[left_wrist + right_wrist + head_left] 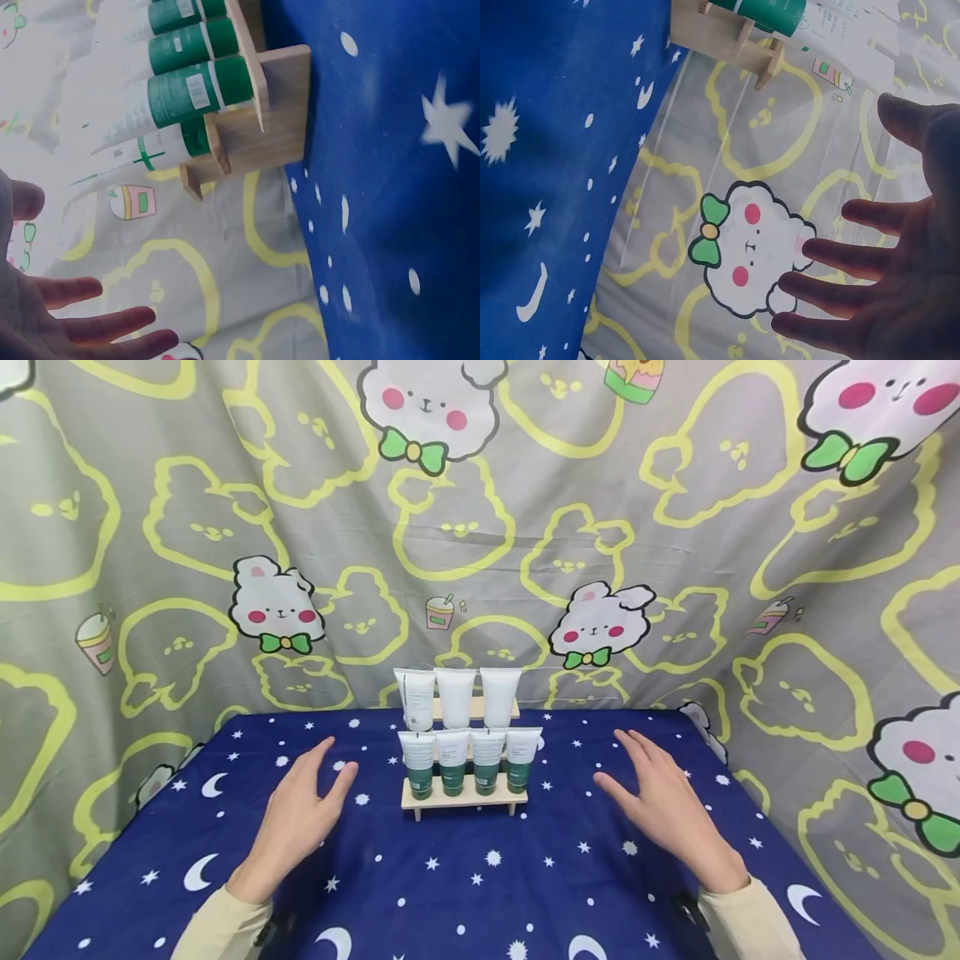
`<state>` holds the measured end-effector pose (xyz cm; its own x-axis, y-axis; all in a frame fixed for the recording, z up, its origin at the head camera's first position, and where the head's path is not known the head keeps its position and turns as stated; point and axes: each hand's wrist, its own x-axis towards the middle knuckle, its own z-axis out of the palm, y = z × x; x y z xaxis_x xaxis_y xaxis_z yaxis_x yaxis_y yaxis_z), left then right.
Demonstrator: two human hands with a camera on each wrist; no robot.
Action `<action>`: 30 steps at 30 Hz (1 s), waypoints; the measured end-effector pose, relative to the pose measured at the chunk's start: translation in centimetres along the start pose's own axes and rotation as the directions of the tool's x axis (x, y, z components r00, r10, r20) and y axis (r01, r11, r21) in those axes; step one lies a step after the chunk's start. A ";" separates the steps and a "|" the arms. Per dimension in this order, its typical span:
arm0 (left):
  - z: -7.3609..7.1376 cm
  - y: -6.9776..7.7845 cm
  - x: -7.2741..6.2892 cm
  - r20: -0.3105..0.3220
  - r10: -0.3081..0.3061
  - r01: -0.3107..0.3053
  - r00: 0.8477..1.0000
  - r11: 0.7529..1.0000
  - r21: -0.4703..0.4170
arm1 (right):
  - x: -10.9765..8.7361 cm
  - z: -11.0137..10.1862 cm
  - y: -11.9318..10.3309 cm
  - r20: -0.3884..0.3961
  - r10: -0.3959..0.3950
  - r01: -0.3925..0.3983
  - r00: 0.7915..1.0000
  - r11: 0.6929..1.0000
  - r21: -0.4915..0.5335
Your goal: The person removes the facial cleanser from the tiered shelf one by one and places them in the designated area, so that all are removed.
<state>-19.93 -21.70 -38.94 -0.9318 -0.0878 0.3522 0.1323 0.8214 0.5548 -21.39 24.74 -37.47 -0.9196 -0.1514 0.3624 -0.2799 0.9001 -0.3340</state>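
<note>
Squeeze tubes stand on their caps on a stepped wooden rack at 12 o'clock on the worktop, the tiers presumably keeping the back three in sight above the front four. My left grip near 9 o'clock of the rack and my right grip near 3 are both released, fingers apart from it. The front row hides the back row's lower ends from my head view; the right wrist view cuts off much of the rack.
</note>
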 end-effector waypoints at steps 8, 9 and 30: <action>0.4 0.3 1.2 0.006 -0.005 0.006 1.000 0.988 -0.156 | 1.0 0.4 -0.5 -0.021 -0.019 0.020 1.000 0.996 0.087; 0.5 0.3 1.4 0.004 -0.004 0.005 1.000 0.985 -0.174 | 1.2 0.4 -0.5 -0.015 -0.017 0.019 1.000 0.994 0.103; 3.6 -0.9 3.3 0.248 -0.143 0.252 0.958 0.834 -0.491 | 5.6 2.2 -3.5 -0.052 -0.033 0.050 0.998 0.923 0.382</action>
<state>-24.35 -20.72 -41.01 -0.9956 -0.0618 0.0711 0.0418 0.3860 0.9215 -26.14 19.81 -36.22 -0.8943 -0.1597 0.4180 -0.4099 0.6670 -0.6221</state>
